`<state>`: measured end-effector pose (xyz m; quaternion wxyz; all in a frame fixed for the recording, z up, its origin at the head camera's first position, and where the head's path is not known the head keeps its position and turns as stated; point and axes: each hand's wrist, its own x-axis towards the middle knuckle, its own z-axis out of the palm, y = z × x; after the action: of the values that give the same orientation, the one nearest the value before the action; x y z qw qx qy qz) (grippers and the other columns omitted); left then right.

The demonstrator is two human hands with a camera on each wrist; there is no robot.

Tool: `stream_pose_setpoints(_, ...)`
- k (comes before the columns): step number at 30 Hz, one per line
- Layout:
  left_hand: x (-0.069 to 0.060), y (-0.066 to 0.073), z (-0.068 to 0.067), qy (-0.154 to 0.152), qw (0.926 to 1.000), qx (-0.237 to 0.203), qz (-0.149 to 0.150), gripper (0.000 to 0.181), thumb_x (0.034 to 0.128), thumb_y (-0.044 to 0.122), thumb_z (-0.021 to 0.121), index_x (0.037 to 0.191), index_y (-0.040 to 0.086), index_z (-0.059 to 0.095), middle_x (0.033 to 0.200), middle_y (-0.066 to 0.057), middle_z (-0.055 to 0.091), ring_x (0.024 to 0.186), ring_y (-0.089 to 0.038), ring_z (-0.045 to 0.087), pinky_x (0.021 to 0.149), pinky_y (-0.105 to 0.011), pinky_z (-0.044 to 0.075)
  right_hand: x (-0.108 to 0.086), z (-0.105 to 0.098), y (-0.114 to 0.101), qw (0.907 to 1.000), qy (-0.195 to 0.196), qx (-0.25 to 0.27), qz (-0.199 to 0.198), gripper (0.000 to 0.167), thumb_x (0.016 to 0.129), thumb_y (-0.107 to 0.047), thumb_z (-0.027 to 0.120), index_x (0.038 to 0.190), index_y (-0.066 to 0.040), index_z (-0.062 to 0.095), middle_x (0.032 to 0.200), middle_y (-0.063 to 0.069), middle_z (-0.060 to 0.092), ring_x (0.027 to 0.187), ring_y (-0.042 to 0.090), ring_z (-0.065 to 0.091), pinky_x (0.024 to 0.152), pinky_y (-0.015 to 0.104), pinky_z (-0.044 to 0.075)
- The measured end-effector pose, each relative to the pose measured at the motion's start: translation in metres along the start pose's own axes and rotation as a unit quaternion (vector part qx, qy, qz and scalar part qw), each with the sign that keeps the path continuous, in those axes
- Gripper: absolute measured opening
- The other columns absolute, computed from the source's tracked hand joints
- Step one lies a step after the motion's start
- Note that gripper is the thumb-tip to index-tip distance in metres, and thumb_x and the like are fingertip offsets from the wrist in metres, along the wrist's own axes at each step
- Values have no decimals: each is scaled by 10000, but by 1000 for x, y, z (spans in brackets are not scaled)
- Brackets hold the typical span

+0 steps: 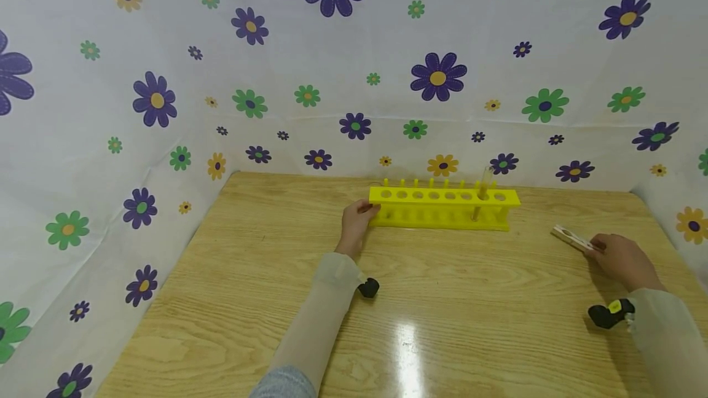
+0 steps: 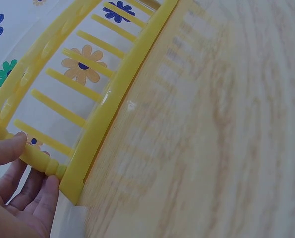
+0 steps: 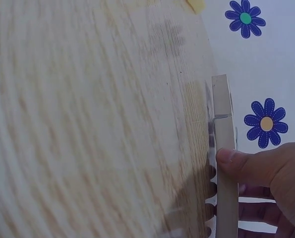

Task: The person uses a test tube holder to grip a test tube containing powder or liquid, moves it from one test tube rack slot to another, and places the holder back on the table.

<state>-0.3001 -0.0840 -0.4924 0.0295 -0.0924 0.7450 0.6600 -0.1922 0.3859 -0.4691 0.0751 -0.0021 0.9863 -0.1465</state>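
Observation:
A yellow test tube rack (image 1: 442,196) stands on the table, a row of holes along its top and pegs behind. One clear test tube (image 1: 485,182) stands in it near the right end. My left hand (image 1: 356,223) grips the rack's left end; in the left wrist view, thumb and fingers (image 2: 45,203) are around the round end post (image 2: 38,157). Off to the right, my right hand (image 1: 622,257) pinches a wooden test tube holder (image 1: 572,238), shaped like a long clothespin. Its tip points up and left, apart from the rack. The right wrist view shows the thumb (image 3: 236,161) along its side.
The wood-grain table (image 1: 453,300) reflects light near its front. Behind it and on both sides hangs a white sheet with printed flowers (image 1: 332,66), close behind the rack. Small black devices (image 1: 369,288) are strapped to both wrists.

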Motion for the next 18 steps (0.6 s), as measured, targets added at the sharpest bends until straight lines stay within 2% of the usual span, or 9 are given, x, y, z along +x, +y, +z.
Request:
stream_pose_setpoints(8, 0, 1, 0, 1, 10000, -6, -48, 289, 890, 148, 645, 1141, 5, 638, 1203, -144, 617, 1110, -250, 578, 958, -323, 497, -1, -1, -2, 9999, 75, -95, -106, 301, 872, -142, 638, 958, 144, 600, 841, 266, 639, 711, 319, 592, 652, 496, 479)
stream_pose_setpoints(18, -1, 1, 0, -16, 10000, -21, -60, 289, 888, 148, 648, 1142, 11, 639, 1207, -139, 616, 1112, -249, 576, 964, -328, 493, -4, -5, -6, 9997, 112, -85, -193, 267, 857, -118, 641, 936, 136, 612, 831, 268, 647, 702, 335, 608, 636, 492, 489)
